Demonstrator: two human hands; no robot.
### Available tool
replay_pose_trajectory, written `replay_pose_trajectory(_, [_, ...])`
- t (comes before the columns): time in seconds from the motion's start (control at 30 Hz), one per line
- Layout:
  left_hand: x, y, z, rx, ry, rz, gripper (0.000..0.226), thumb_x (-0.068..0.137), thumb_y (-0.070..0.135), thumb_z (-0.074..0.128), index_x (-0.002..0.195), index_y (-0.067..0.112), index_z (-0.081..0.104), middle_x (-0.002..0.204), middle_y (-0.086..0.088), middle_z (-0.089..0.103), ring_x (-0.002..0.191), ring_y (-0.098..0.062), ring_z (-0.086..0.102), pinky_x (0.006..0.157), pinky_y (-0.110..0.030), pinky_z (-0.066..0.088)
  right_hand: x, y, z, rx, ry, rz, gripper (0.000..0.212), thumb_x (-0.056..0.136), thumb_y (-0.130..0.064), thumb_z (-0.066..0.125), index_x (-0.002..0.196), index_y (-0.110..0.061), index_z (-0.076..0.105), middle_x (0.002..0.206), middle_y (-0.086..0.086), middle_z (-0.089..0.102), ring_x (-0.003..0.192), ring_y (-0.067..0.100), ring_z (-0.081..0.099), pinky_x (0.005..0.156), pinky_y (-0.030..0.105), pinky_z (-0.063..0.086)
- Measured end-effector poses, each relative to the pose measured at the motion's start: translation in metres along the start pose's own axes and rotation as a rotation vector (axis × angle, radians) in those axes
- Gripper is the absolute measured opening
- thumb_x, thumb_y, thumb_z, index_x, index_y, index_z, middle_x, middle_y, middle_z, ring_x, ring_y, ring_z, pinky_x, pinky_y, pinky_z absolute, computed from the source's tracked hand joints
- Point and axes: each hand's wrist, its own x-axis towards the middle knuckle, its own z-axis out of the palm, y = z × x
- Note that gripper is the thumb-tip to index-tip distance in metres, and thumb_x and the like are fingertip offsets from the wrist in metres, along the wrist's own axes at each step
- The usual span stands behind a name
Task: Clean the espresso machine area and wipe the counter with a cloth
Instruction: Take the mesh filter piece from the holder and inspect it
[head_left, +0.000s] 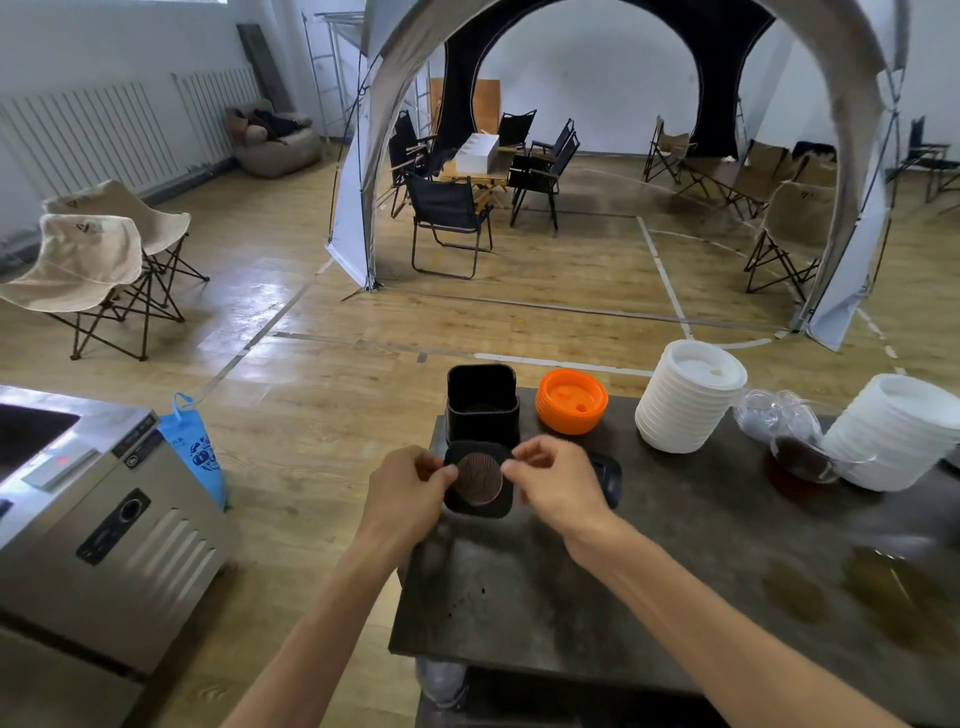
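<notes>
Round brown ridged disc (479, 478) pinched over black square tray (478, 506) at left end of dark counter (649, 571).

Judged light, thin, stiff, likely coated with coffee residue and slightly slippery; best gripped at opposite rim edges, kept level. Left hand (410, 486) fingertips nipped onto left rim; right hand (558, 480) thumb and forefinger closed on right rim, remaining fingers loosely curled. Black bin (482, 405) just behind.

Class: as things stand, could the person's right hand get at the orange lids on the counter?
Probably yes. The orange lids sit just beyond the right hand, with bare counter between. But that hand, with the left hand, now pinches a brown disc.
</notes>
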Motion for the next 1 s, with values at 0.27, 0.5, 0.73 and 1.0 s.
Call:
replay_pose_trajectory(0.27, [0.048, 0.064, -0.021, -0.307, 0.164, 0.047, 0.015, 0.083, 0.029, 0.073, 0.083, 0.016, 0.066, 0.077, -0.006, 0.07, 0.07, -0.019, 0.066, 0.066, -0.035, 0.053, 0.041, -0.072, -0.022, 0.088, 0.163, -0.165, 0.012, 0.084, -0.001, 0.071, 0.085, -0.012, 0.066, 0.077, 0.009, 0.069, 0.038, 0.001, 0.057, 0.038, 0.013, 0.04])
replay_pose_trajectory(0.5, [0.075, 0.075, -0.011, -0.195, 0.182, 0.012, 0.024, 0.088, 0.029, 0.065, 0.072, 0.012, 0.069, 0.07, -0.004, 0.072, 0.072, -0.021, 0.071, 0.076, -0.039, 0.056, 0.074, -0.072, -0.017, 0.031, 0.208, -0.087, 0.013, 0.081, -0.003, 0.072, 0.073, -0.013, 0.068, 0.067, 0.0, 0.066, 0.031, 0.003, 0.052, 0.036, 0.015, 0.039])
replay_pose_trajectory(0.73, [0.08, 0.067, -0.008, 0.081, -0.034, 0.033, 0.024, 0.085, 0.013, 0.046, 0.087, 0.006, 0.069, 0.085, -0.01, 0.067, 0.085, -0.03, 0.059, 0.074, -0.035, 0.05, 0.091, -0.064, -0.012, -0.106, 0.154, -0.055, 0.013, 0.082, -0.005, 0.066, 0.073, -0.013, 0.07, 0.058, 0.0, 0.063, 0.03, 0.005, 0.052, 0.037, 0.014, 0.039])
replay_pose_trajectory(1.0, [0.085, 0.055, 0.001, 0.114, -0.104, -0.056, 0.032, 0.089, 0.016, 0.048, 0.059, 0.012, 0.036, 0.058, -0.005, 0.036, 0.053, -0.02, 0.036, 0.048, -0.029, 0.022, 0.093, -0.052, -0.009, -0.315, 0.029, -0.092, 0.017, 0.09, -0.014, 0.055, 0.085, -0.011, 0.071, 0.059, -0.002, 0.062, 0.041, 0.01, 0.062, 0.037, 0.012, 0.036])
